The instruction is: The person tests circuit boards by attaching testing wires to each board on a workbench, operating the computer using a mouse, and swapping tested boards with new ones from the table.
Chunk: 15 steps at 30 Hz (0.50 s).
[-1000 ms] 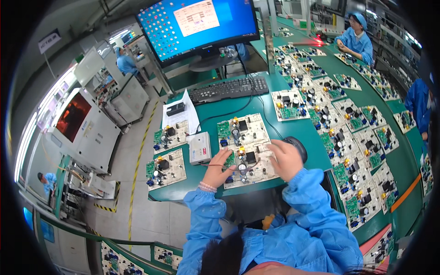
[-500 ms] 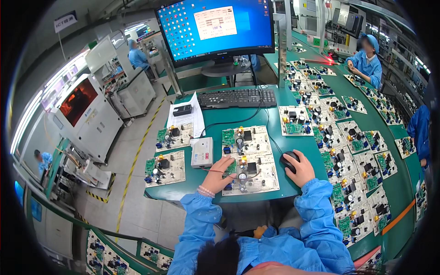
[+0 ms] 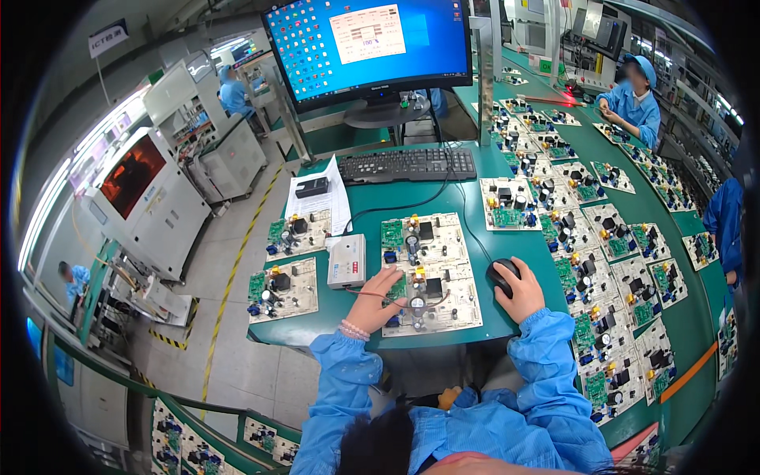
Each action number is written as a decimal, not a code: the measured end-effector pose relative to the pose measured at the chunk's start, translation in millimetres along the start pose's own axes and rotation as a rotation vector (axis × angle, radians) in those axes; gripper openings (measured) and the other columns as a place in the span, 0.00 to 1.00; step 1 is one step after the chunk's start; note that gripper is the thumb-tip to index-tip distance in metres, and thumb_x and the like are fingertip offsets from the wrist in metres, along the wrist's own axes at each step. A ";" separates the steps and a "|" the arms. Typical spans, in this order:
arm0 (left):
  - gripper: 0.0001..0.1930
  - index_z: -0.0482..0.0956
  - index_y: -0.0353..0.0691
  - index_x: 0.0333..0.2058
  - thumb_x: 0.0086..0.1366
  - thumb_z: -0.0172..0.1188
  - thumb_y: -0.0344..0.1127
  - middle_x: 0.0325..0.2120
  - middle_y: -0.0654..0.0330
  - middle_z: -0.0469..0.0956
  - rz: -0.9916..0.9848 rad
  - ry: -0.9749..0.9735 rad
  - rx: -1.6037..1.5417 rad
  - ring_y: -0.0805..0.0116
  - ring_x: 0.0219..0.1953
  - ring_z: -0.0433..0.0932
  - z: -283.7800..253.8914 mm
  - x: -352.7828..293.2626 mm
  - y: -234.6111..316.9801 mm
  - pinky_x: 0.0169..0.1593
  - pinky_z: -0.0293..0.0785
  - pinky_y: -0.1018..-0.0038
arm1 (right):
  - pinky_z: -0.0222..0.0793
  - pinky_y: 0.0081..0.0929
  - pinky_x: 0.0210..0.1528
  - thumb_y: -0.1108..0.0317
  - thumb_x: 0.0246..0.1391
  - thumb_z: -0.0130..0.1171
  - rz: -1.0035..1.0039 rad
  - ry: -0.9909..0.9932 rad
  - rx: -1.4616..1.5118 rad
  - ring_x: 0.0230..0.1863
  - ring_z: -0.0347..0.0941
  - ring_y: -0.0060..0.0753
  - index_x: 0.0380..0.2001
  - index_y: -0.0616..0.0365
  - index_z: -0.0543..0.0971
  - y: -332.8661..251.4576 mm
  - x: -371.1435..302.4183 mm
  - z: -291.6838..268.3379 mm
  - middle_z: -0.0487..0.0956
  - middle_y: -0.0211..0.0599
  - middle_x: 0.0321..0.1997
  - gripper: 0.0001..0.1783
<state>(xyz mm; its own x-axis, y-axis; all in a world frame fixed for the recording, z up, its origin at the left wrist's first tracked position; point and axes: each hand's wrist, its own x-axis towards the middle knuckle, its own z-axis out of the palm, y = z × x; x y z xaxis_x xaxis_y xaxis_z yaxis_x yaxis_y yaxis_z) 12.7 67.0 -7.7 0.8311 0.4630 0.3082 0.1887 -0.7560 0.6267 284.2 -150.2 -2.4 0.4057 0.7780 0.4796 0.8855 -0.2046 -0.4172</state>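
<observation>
My left hand (image 3: 375, 302) rests at the left edge of the nearer circuit board (image 3: 450, 315), its fingers stretched out and touching the board beside its small green sub-board. A thin dark red cable runs from a small white box (image 3: 347, 262) past this hand and over that board. Directly behind lies another circuit board (image 3: 443, 248), pale with black and blue components. My right hand (image 3: 520, 294) is curved over a black computer mouse (image 3: 502, 279) to the right of the boards. The undersides of the left fingers are hidden.
Two more circuit boards (image 3: 305, 294) lie left of the box. Behind are a paper sheet (image 3: 336, 207) with a black object, a keyboard (image 3: 408, 165) and a lit monitor (image 3: 368, 51). Rows of boards (image 3: 590, 277) cover the right bench, where a co-worker (image 3: 636, 99) sits.
The whole view has shifted very slightly. My left hand stays at the board, and my right hand stays on the mouse.
</observation>
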 end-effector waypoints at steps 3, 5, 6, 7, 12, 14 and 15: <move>0.30 0.66 0.41 0.61 0.63 0.60 0.46 0.64 0.50 0.61 -0.003 -0.002 0.004 0.50 0.67 0.57 0.3 0.0 0.4 0.67 0.53 0.61 | 0.68 0.43 0.57 0.65 0.45 0.65 -0.011 -0.011 -0.008 0.55 0.68 0.57 0.54 0.41 0.75 3.3 -0.6 1.5 0.66 0.54 0.60 0.29; 0.30 0.66 0.41 0.61 0.63 0.59 0.46 0.64 0.50 0.61 0.000 -0.002 0.004 0.51 0.67 0.57 0.4 0.1 0.0 0.67 0.53 0.61 | 0.68 0.43 0.57 0.65 0.45 0.65 -0.012 -0.012 -0.001 0.56 0.67 0.57 0.55 0.41 0.75 4.4 -0.6 2.4 0.66 0.54 0.59 0.29; 0.30 0.66 0.41 0.61 0.63 0.59 0.46 0.64 0.50 0.61 -0.004 -0.001 0.009 0.51 0.67 0.57 0.3 0.0 0.1 0.67 0.53 0.62 | 0.68 0.43 0.57 0.66 0.45 0.65 -0.014 -0.013 0.006 0.56 0.67 0.57 0.55 0.41 0.75 4.7 -0.7 2.4 0.66 0.54 0.59 0.29; 0.30 0.66 0.41 0.61 0.63 0.59 0.46 0.64 0.50 0.61 -0.009 0.000 0.013 0.51 0.67 0.57 0.2 -0.1 0.2 0.67 0.53 0.62 | 0.68 0.43 0.57 0.66 0.45 0.65 -0.013 -0.013 0.005 0.56 0.67 0.57 0.55 0.41 0.75 4.9 -0.5 2.4 0.66 0.54 0.59 0.29; 0.30 0.67 0.40 0.61 0.63 0.59 0.47 0.64 0.49 0.61 0.003 0.001 0.009 0.51 0.67 0.57 -0.6 0.2 1.0 0.67 0.53 0.62 | 0.67 0.43 0.57 0.66 0.45 0.66 -0.012 -0.022 0.009 0.56 0.67 0.56 0.54 0.41 0.75 5.0 0.0 2.6 0.66 0.53 0.59 0.29; 0.30 0.67 0.40 0.61 0.63 0.59 0.47 0.64 0.49 0.61 0.001 0.000 0.010 0.51 0.67 0.57 -0.3 0.9 1.4 0.67 0.53 0.62 | 0.67 0.43 0.57 0.66 0.45 0.66 -0.016 -0.018 0.001 0.56 0.67 0.56 0.54 0.40 0.75 6.1 0.0 2.2 0.66 0.53 0.59 0.29; 0.30 0.67 0.40 0.60 0.63 0.59 0.47 0.64 0.49 0.61 0.006 0.003 0.006 0.51 0.67 0.57 0.3 0.9 0.5 0.67 0.53 0.62 | 0.67 0.43 0.57 0.66 0.45 0.66 -0.019 -0.016 -0.005 0.56 0.67 0.56 0.54 0.40 0.75 6.4 -0.2 2.4 0.66 0.53 0.59 0.29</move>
<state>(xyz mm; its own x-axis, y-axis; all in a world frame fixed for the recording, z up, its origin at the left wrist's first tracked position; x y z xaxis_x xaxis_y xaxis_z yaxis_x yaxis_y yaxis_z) 13.7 66.9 -7.4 0.8309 0.4593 0.3141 0.1866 -0.7618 0.6203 289.2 -150.3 -6.9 0.3849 0.7914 0.4750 0.8943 -0.1927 -0.4037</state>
